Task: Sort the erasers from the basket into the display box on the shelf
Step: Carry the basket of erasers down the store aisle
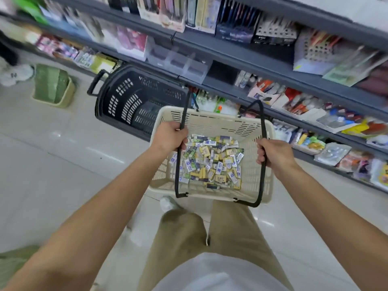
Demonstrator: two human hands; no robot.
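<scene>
Cream plastic basket (212,122) is held up off the floor, over the person's legs. Both hands are curled tight round its black handles: left hand (171,137) on the left handle (178,171), right hand (275,156) on the right handle (262,181). The erasers (212,162), yellow, blue and green wrapped ones, lie in a loose pile on its bottom. A bigger black basket (130,101) sits on the floor just behind, by the shelf (231,57).

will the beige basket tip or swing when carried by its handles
Probably light: erasers only cover the beige basket floor. It may swing on the thin handles gripped by the left hand and right hand. Loose erasers likely slide.
</scene>
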